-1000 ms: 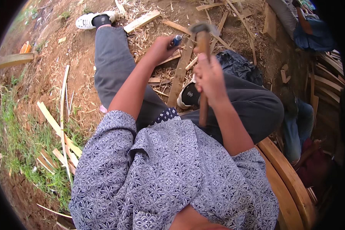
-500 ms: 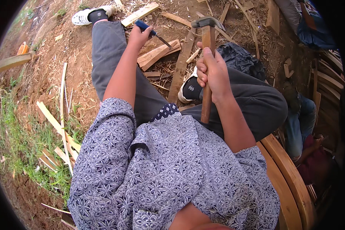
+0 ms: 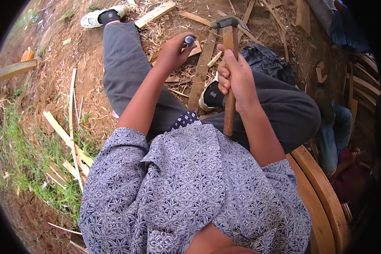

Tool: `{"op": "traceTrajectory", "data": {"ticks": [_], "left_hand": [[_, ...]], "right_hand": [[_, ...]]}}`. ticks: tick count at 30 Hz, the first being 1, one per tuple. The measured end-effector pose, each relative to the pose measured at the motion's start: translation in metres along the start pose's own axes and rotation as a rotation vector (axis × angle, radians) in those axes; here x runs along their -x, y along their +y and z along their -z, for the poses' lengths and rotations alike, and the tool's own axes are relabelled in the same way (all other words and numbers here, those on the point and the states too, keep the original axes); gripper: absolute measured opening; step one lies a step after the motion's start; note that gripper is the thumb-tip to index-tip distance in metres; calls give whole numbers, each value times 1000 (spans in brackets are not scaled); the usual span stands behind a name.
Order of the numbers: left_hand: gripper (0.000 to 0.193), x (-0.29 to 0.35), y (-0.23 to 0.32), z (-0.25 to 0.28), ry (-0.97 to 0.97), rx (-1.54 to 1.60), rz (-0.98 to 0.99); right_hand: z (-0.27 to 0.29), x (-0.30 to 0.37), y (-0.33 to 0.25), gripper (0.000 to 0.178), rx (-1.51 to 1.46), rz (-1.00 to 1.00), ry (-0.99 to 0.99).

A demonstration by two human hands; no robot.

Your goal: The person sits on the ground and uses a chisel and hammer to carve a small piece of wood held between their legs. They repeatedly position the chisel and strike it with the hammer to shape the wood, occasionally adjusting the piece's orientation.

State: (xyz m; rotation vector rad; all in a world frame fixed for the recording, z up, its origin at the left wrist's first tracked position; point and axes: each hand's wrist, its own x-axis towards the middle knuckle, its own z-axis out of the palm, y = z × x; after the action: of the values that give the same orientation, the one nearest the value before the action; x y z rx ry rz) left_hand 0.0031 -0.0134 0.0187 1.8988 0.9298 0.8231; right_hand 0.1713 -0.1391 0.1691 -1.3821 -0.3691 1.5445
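Note:
My left hand [image 3: 172, 53] is closed around a chisel with a blue handle [image 3: 189, 40]. The round butt of that handle faces up, and the blade is hidden below the hand. Under it lies a pale wood piece [image 3: 195, 49], mostly covered by the hand, so I cannot tell whether the blade touches it. To the right, my right hand [image 3: 238, 80] grips a claw hammer [image 3: 229, 111] by its wooden handle. The dark metal head points away from me, a little right of the chisel and apart from it.
Wood strips and shavings litter the brown soil, with a long plank [image 3: 201, 76] between my legs. A black plastic bag [image 3: 269, 63] lies beyond my bent right knee. Curved timber [image 3: 321, 190] stands at my right side. Another person's jeans [image 3: 334, 135] show farther right.
My left hand has moved right and turned the chisel from slanting to upright over the wood piece. The hammer in my right hand has hardly moved.

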Motion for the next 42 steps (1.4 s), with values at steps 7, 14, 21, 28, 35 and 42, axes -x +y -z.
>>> {"op": "traceTrajectory", "data": {"ticks": [7, 14, 21, 28, 35, 42], "left_hand": [[24, 7, -3, 15, 94, -6, 74], [22, 7, -1, 13, 96, -71, 110], [22, 7, -4, 8, 40, -115, 167], [24, 8, -7, 7, 41, -133, 172], [24, 7, -11, 5, 59, -137, 144], [23, 7, -11, 3, 60, -151, 154]], "right_hand": [[0, 6, -3, 44, -20, 9, -24], [-1, 9, -3, 43, -8, -3, -33], [1, 8, -3, 42, -6, -7, -38], [0, 7, 0, 43, -11, -7, -52], [1, 7, 1, 44, -7, -2, -56], [0, 7, 1, 44, -1, -10, -47]]}}
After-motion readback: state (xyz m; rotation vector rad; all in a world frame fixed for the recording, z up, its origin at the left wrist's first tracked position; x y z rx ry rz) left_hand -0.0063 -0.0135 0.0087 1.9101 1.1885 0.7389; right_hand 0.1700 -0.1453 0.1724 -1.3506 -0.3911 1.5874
